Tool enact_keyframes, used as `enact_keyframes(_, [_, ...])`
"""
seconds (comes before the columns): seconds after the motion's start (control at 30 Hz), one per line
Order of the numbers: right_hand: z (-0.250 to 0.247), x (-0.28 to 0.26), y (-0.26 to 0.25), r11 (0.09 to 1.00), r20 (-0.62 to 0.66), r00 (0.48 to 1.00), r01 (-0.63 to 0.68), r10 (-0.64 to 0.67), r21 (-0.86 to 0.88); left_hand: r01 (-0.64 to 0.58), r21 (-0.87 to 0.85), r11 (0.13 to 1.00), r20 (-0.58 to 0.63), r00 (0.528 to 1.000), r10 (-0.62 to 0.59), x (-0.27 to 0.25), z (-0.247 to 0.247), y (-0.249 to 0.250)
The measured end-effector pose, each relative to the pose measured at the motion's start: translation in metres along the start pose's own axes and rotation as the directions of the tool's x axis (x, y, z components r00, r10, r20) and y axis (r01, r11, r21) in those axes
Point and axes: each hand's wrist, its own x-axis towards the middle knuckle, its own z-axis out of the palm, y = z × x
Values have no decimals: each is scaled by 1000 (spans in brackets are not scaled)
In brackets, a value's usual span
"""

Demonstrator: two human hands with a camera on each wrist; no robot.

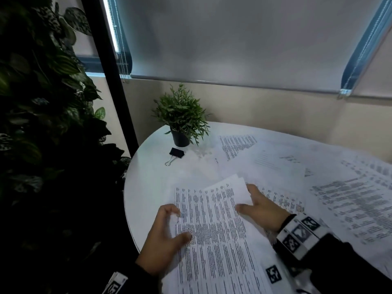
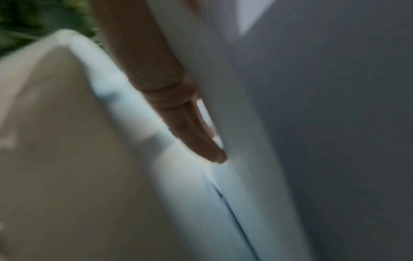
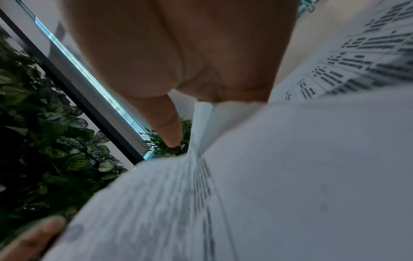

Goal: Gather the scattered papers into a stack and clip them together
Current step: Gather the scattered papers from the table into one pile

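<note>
A few printed sheets (image 1: 214,225) are held between both hands above the near edge of the round white bench (image 1: 148,187). The left hand (image 1: 163,240) is at the sheets' left edge: thumb laid on the printed face, fingers (image 1: 169,210) curled loosely at the margin, so the paper is pinched. In the left wrist view only one blurred finger (image 2: 178,113) is seen, lying along a white sheet edge; the rest can't be told. The right hand (image 1: 262,211) is at the right edge w/ thumb on top and fingers round the far corner, gripping. In the right wrist view the palm (image 3: 190,53) is seen above the paper, thumb pointing down beside fanned, unaligned sheet edges (image 3: 201,123).

The held sheets are thin, flat, white, covered w/ dense dark text in columns. More loose sheets (image 1: 350,198) are spread overlapping across the bench's right half, approx. to the far rim. A black binder clip (image 1: 175,154) w/ silver wire handles lies on bare bench, well apart from the hands, just beside a small leafy plant in a dark pot (image 1: 181,124). Smooth, matt surface on the bench. A grey roller blind (image 1: 233,39) hangs behind; dark foliage (image 1: 42,102) fills the left.
</note>
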Motion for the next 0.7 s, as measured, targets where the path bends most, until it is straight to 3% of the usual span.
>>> enact_keyframes(0.1, [-2,-3,-5,991,-75,993,101,-95,88,-253,118,960,-35,965,259,-1,2,27])
enact_keyframes(0.2, [-8,-10,-18,934,-142,981,171,-132,313,-506,166,846,-25,856,517,3,0,63])
enact_keyframes(0.3, [-9,-20,-43,827,-309,899,416,-311,377,-599,162,784,-26,792,610,10,-3,87])
enact_keyframes(0.37, [-5,-28,-57,774,-396,835,524,-383,356,-609,169,775,-16,784,620,15,-3,97])
enact_keyframes(0.43, [1,-30,-58,746,-419,812,560,-407,362,-558,189,808,-27,820,572,20,-12,92])
enact_keyframes(0.6, [27,-20,-29,879,-284,913,374,-293,295,-348,270,898,-106,916,387,21,-29,52])
enact_keyframes(0.7, [38,-14,-24,932,-249,953,241,-174,271,-335,262,905,-129,917,377,24,-27,37])
